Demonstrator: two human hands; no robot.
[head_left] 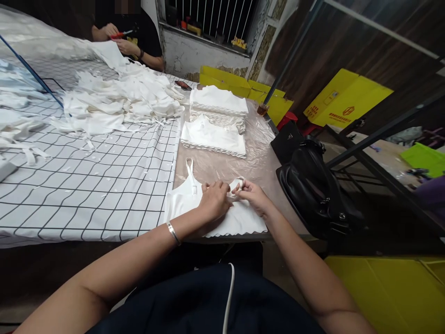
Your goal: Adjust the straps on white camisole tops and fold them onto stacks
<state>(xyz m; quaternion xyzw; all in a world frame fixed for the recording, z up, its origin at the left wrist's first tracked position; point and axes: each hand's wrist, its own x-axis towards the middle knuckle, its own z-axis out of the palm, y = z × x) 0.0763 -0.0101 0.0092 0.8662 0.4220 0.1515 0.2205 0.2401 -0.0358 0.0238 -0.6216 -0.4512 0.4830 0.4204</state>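
Note:
A white camisole [184, 199] lies flat on the brown plastic-covered table edge in front of me. One of its thin straps stretches away from me on the left side. My left hand [216, 200], with a silver bangle on the wrist, rests on the upper middle of the garment, its fingers bent and closed on the fabric near the other strap. That strap [238, 183] forms a small loop, which my right hand [253, 195] pinches between thumb and fingers. The two hands are close together, and the left one hides part of the cloth beneath.
Folded white garments [213, 134] are stacked just beyond. Left, a loose heap of white garments [121, 97] covers a checked cloth [139, 171]. A black bag [313, 185] stands at right, near a glass of brown liquid [263, 109]. Across the table, another person holds red-handled scissors [121, 35].

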